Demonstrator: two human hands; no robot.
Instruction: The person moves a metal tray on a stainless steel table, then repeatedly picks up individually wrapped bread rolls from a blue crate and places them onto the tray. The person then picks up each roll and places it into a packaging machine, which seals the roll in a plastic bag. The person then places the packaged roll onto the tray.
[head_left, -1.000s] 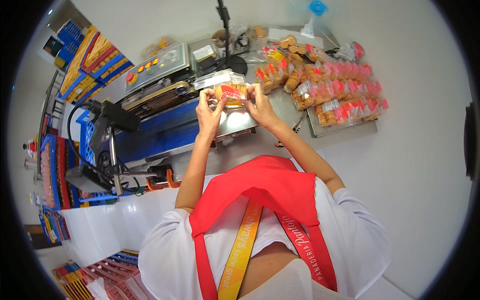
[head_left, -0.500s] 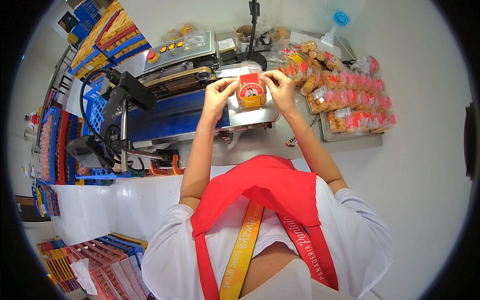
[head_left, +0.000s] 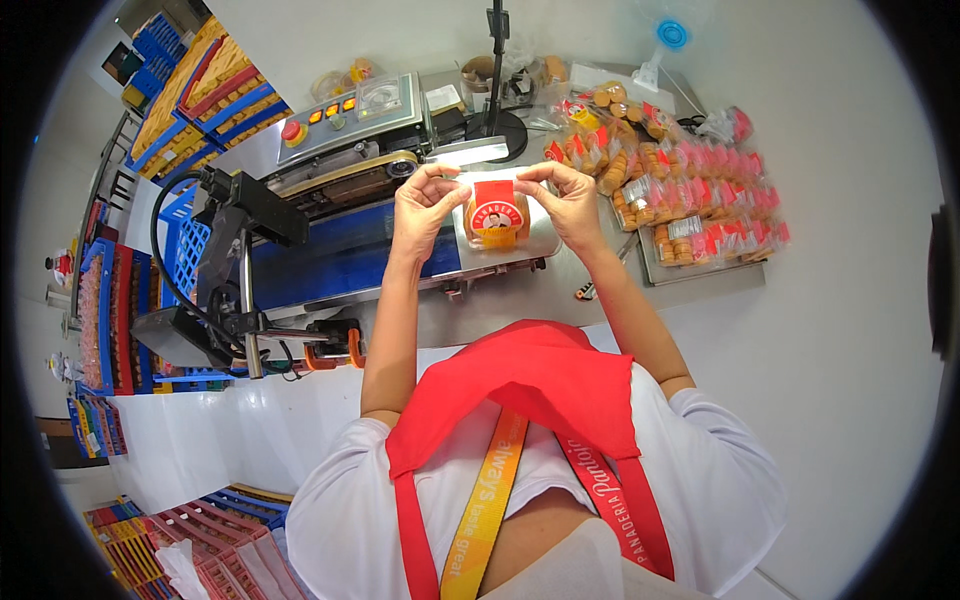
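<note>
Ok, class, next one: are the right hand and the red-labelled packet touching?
Touching. The head view shows it: the right hand pinches the upper right corner of the red-labelled packet between thumb and finger.

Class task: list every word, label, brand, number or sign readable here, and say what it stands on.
Wording is not copied out here; print stands on:
Yellow strap: pale lettering, readable.
Lettered red strap: white lettering, readable.
Front label of the biscuit pack: curved lettering, readable; its lower yellow part, too blurred.
White sticker among the bagged biscuits: too small to read.
</note>
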